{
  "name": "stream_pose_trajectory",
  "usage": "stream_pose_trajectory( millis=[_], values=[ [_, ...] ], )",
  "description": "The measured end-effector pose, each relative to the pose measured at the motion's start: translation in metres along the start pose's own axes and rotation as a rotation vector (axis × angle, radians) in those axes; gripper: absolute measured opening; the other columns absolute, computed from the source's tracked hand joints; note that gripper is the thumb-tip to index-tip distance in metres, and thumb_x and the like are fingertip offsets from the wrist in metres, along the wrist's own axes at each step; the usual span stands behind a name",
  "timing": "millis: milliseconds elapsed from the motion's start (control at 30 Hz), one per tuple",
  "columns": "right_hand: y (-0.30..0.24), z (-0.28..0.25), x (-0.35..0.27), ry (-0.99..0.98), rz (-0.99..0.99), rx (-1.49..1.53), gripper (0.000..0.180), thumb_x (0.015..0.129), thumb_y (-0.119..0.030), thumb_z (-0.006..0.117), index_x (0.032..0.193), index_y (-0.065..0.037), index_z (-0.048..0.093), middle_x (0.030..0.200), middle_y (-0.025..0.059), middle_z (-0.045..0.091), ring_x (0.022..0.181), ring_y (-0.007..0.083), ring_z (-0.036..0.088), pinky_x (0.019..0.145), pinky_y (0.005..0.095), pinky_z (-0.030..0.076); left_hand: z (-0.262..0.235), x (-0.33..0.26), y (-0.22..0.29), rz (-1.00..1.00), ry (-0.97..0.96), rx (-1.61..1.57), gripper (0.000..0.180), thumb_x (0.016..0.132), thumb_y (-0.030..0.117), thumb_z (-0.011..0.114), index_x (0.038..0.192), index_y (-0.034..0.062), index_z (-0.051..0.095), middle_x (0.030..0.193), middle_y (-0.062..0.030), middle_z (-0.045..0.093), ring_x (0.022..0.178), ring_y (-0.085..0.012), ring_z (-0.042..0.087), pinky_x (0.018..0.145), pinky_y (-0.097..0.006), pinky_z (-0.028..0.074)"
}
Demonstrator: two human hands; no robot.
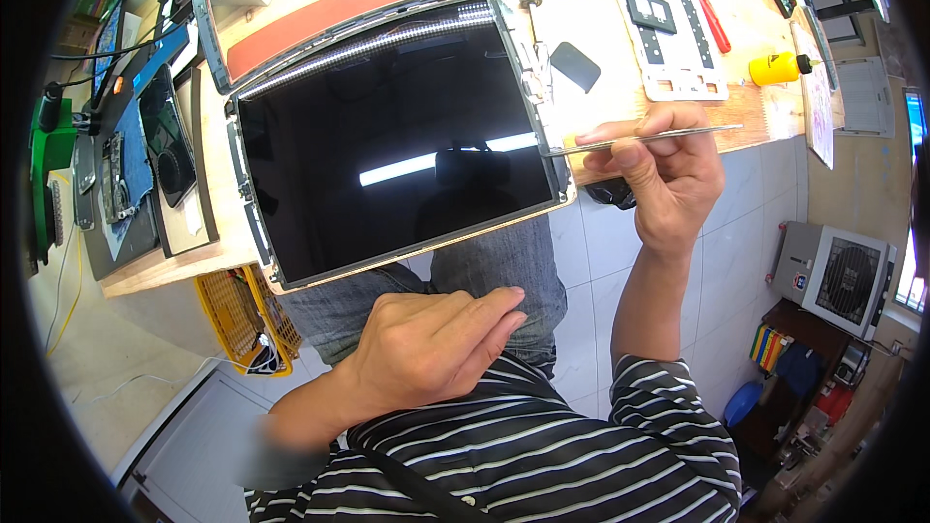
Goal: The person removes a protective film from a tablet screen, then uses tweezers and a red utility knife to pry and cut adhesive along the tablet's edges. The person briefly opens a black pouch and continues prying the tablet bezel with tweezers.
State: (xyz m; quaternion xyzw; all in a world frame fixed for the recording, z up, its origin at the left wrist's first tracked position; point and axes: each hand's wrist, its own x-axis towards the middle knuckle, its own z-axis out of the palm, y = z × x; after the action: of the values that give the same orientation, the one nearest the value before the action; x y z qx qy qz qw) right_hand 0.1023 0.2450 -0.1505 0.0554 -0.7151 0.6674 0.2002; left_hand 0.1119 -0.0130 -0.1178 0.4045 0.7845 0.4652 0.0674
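A large black tablet screen (387, 136) lies on the wooden bench (581, 10), lifted off its silver back shell (329, 0) behind it. My right hand (668, 174) grips thin metal tweezers (639, 138) whose tip touches the screen's right edge. My left hand (426, 344) rests loosely closed over my lap, below the screen's near edge, holding nothing that I can see.
A white parts tray (668, 29), a red-handled screwdriver (712, 19) and a yellow bottle (775, 68) lie at the back right. A dismantled phone and tools (145, 155) sit at the left. A yellow basket (242, 320) stands below the bench; a grey fan box (833, 276) stands on the right.
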Motion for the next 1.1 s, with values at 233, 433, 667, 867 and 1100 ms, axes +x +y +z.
stream_pose_trajectory(
  millis=[233, 433, 667, 867, 1100],
  values=[
    [0.0049, -0.0011, 0.0017, 0.067, -0.049, -0.058, 0.022, 0.102, -0.014, 0.066, 0.11, -0.003, 0.048, 0.093, 0.0243, 0.076, 0.074, 0.0204, 0.075, 0.066, 0.025, 0.06, 0.0011, -0.0013, -0.0009, 0.001, 0.01, -0.008, 0.022, 0.085, 0.004, 0.08, 0.104, -0.0028, 0.073, 0.061, -0.0047, 0.062, 0.045, -0.014, 0.06, 0.04, -0.028, 0.043],
    [0.0018, 0.0003, 0.0038, 0.076, -0.05, -0.067, 0.023, 0.102, -0.015, 0.067, 0.11, -0.004, 0.048, 0.094, 0.0246, 0.076, 0.075, 0.0199, 0.074, 0.067, 0.0256, 0.06, 0.0005, -0.0013, -0.0006, -0.001, 0.011, -0.003, 0.021, 0.085, 0.004, 0.08, 0.104, -0.0031, 0.073, 0.061, -0.0047, 0.063, 0.045, -0.0142, 0.059, 0.04, -0.028, 0.043],
    [0.0041, 0.0055, 0.0069, 0.044, -0.026, 0.011, 0.022, 0.101, -0.013, 0.068, 0.109, -0.003, 0.05, 0.097, 0.0259, 0.075, 0.077, 0.0193, 0.074, 0.067, 0.0263, 0.06, 0.0012, -0.0019, -0.0009, -0.006, 0.009, -0.008, 0.021, 0.085, 0.004, 0.08, 0.104, -0.003, 0.073, 0.061, -0.0047, 0.062, 0.045, -0.0143, 0.059, 0.04, -0.028, 0.043],
    [0.0059, 0.0059, 0.0063, 0.043, -0.005, -0.008, 0.02, 0.101, -0.011, 0.067, 0.108, -0.002, 0.05, 0.096, 0.026, 0.075, 0.074, 0.0183, 0.073, 0.066, 0.0261, 0.06, 0.0, -0.0007, -0.0003, -0.008, 0.007, -0.005, 0.021, 0.085, 0.004, 0.08, 0.103, -0.0028, 0.073, 0.06, -0.0046, 0.062, 0.046, -0.0146, 0.06, 0.04, -0.028, 0.044],
    [0.006, 0.0045, 0.0038, 0.096, -0.006, -0.052, 0.019, 0.102, -0.009, 0.065, 0.108, -0.002, 0.049, 0.095, 0.025, 0.075, 0.071, 0.0182, 0.072, 0.065, 0.0257, 0.059, 0.0061, -0.0007, -0.002, -0.007, 0.018, -0.012, 0.02, 0.085, 0.003, 0.08, 0.102, -0.0029, 0.072, 0.061, -0.005, 0.061, 0.045, -0.0157, 0.059, 0.041, -0.029, 0.044]
  ],
)
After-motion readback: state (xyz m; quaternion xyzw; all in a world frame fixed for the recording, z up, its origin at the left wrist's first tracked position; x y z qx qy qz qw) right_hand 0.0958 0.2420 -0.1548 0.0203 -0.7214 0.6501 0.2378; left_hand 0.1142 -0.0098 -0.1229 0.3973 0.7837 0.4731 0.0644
